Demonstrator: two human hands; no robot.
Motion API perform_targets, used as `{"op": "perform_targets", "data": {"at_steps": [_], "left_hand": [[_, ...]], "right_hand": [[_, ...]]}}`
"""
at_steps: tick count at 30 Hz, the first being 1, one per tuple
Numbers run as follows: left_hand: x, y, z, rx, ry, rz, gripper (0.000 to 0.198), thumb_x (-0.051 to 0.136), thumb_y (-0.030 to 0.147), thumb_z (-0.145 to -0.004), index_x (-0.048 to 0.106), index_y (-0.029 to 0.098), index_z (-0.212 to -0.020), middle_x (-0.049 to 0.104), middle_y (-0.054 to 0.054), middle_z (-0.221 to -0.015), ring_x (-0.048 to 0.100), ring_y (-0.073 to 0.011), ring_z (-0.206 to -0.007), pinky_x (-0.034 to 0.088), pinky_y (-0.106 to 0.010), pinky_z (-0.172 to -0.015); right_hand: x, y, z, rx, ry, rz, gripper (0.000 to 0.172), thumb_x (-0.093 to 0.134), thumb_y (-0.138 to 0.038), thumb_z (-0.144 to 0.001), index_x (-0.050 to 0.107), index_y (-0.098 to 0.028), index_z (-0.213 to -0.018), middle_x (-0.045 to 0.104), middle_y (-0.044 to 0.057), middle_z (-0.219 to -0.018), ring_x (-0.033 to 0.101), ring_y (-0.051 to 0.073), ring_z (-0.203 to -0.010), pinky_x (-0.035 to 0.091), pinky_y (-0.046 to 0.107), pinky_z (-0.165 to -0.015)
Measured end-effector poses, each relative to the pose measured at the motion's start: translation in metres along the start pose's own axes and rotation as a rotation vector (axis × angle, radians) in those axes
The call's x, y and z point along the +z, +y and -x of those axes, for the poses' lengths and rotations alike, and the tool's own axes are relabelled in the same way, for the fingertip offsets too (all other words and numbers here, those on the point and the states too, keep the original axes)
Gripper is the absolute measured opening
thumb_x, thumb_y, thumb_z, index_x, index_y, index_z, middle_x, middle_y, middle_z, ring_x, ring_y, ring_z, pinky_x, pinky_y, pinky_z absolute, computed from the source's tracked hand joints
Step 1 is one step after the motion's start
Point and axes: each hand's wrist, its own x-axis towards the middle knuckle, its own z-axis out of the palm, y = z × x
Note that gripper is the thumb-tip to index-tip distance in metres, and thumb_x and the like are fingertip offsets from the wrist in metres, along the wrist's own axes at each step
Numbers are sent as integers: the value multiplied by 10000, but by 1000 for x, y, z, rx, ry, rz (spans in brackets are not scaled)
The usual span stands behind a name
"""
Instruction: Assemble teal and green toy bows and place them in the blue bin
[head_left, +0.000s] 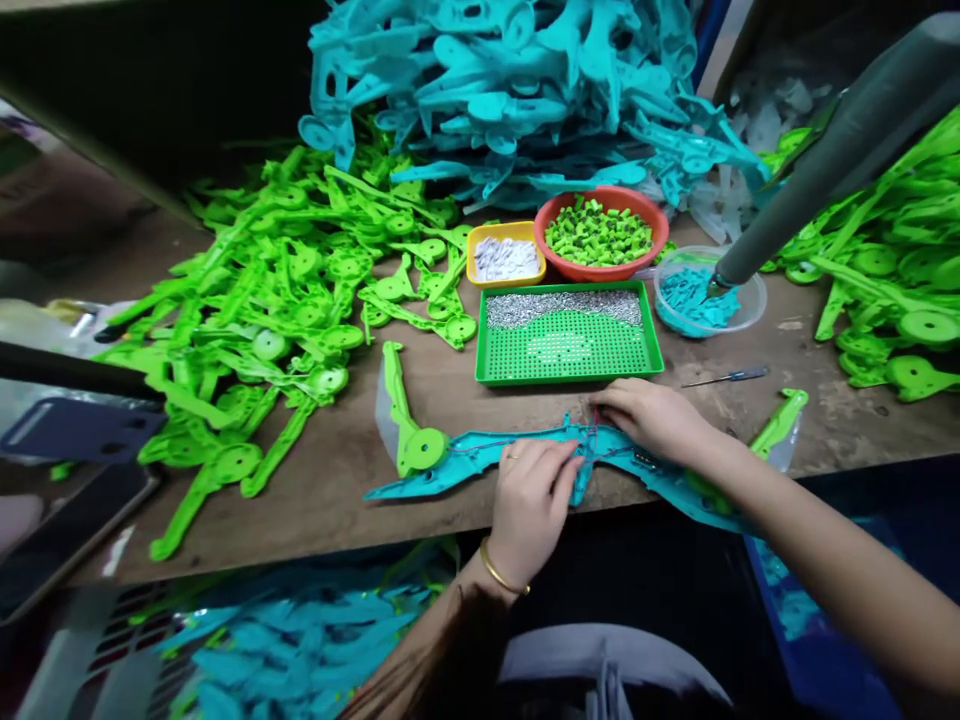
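A wide, wing-shaped blue plastic shell (472,458) lies near the front edge of the table, its inner side up. Thin wires run inside it. My left hand (527,505), with a gold bangle on the wrist, grips the shell's middle with bent fingers. To its right, the fingertips of my right hand (660,415) are pinched on a thin red wire (597,418) at the shell's upper edge. A green arm with a round hub (424,449) is joined at the left end. Another green arm (776,430) shows at the right, partly behind my forearm.
Beyond the shell stands a green tray (570,376) of small metal pieces. Behind it are a yellow tray (471,262), a red bowl (664,235) and a clear tub (759,305). A screwdriver (739,376) lies right. Green parts (285,290) and blue shells (510,90) are heaped around.
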Motion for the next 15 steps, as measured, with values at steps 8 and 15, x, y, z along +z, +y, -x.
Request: {"op": "perform_targets", "data": {"at_steps": [8, 15], "left_hand": [[9, -2, -9, 32, -34, 31, 186, 485, 207, -907, 670, 197, -925, 699, -38, -882, 587, -179, -843, 414, -353, -803], [14, -2, -19, -103, -68, 131, 94, 615, 188, -825, 618, 180, -918, 691, -5, -800, 600, -165, -772, 435, -324, -779]], "right_hand": [[-10, -7, -3, 116, -6, -723, 157, 574, -251, -805, 680, -204, -911, 710, 21, -899, 659, 148, -817, 523, 307, -756], [-21, -22, -5, 8, -49, -810, 47, 581, -201, -794, 600, -179, -831, 653, 10, -823, 618, 115, -762, 515, 270, -710]]}}
